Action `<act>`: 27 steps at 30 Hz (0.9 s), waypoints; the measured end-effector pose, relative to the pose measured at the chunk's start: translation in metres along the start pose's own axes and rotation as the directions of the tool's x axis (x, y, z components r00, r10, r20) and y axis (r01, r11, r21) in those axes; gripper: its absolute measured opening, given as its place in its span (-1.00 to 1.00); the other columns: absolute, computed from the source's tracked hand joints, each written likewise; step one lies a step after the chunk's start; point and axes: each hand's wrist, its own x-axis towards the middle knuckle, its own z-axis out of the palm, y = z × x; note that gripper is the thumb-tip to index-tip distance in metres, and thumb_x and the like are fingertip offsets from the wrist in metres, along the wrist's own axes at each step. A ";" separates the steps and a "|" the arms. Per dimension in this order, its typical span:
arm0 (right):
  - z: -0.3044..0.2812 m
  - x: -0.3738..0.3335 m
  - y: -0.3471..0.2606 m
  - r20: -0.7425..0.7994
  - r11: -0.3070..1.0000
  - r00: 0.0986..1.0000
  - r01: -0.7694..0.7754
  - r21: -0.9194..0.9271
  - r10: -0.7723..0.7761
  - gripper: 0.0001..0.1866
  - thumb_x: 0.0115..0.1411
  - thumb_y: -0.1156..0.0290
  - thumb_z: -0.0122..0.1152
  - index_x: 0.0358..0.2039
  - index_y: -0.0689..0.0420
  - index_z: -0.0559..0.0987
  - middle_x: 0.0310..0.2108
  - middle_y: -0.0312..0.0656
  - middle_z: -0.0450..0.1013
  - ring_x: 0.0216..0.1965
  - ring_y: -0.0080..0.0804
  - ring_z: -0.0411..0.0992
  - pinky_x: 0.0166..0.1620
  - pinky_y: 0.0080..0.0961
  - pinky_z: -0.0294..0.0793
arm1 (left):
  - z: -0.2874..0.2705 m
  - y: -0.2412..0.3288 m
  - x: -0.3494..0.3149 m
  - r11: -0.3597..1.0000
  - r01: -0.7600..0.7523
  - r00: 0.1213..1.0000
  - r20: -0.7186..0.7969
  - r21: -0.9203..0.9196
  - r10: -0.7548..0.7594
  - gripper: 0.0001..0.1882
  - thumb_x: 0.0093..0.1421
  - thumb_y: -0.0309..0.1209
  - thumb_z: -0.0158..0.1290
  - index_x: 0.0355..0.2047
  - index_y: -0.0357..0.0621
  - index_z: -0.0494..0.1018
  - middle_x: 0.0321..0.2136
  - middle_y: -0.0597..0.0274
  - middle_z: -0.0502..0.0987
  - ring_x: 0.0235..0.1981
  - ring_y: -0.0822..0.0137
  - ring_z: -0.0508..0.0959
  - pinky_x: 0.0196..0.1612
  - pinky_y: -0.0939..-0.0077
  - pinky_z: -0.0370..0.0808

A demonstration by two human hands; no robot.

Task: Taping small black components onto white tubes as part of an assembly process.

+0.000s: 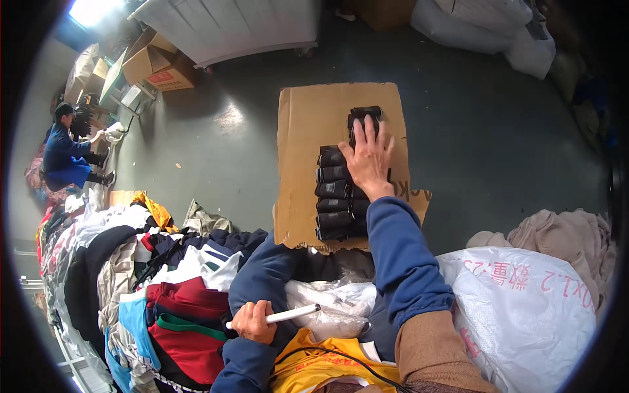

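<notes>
Black cloth rolls (333,190) on the cardboard sheet (301,124), each lying crosswise, the col. running toward the sheet's far edge. R hand (369,157), the nearer one, is right over them, fingers splayed, nothing gripped; the far roll (367,110) lies under its fingertips, nr the sheet's far edge. Pressing or just hovering? Can't tell, fingers block the view. L hand (255,322), off the sheet's near-left corner, is curled tight round a white pen-like stick (288,315). White sack (524,295) sits off the sheet's near-right, clothes heap (190,298) off its near-left.
</notes>
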 end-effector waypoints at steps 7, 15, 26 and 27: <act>0.019 -0.008 0.008 0.075 0.980 0.987 0.149 -0.132 -0.140 -0.37 0.18 -0.02 -0.07 0.17 0.09 0.21 0.25 -0.18 -0.01 0.28 -0.05 -0.13 0.24 0.00 -0.13 | -0.003 0.001 0.006 1.000 0.003 1.000 -0.017 0.010 -0.002 -0.86 -0.14 -0.58 0.14 -0.59 -0.19 0.37 -0.74 0.13 0.26 -0.73 0.15 0.34 -0.67 0.34 0.24; 0.008 -0.002 0.011 0.166 0.989 0.982 0.104 -0.107 -0.085 -0.36 0.16 -0.01 -0.02 0.14 0.13 0.24 0.23 -0.18 0.04 0.26 -0.03 -0.10 0.22 0.12 -0.17 | 0.000 -0.001 0.002 0.999 -0.029 1.000 -0.007 0.027 0.029 -0.86 -0.15 -0.57 0.15 -0.58 -0.19 0.38 -0.74 0.13 0.26 -0.73 0.15 0.34 -0.67 0.34 0.24; -0.053 -0.015 -0.001 -0.291 0.867 0.956 0.121 0.483 0.028 -0.73 0.15 0.36 0.09 -0.19 0.25 0.47 -0.14 0.00 0.41 -0.08 -0.08 0.36 0.01 -0.31 0.31 | -0.003 -0.010 -0.001 0.999 -0.012 0.998 -0.061 -0.038 0.010 -0.85 -0.16 -0.52 0.14 -0.56 -0.11 0.38 -0.71 0.18 0.27 -0.67 0.20 0.39 -0.62 0.36 0.30; -0.063 -0.030 -0.002 -0.275 0.879 0.962 0.139 0.456 -0.010 -0.72 0.15 0.38 0.10 -0.17 0.27 0.47 -0.12 0.00 0.40 -0.07 -0.10 0.36 0.02 -0.33 0.31 | -0.001 -0.011 -0.004 0.999 -0.001 0.999 -0.041 -0.040 -0.001 -0.85 -0.16 -0.54 0.13 -0.55 -0.10 0.40 -0.69 0.20 0.30 -0.65 0.21 0.41 -0.60 0.36 0.33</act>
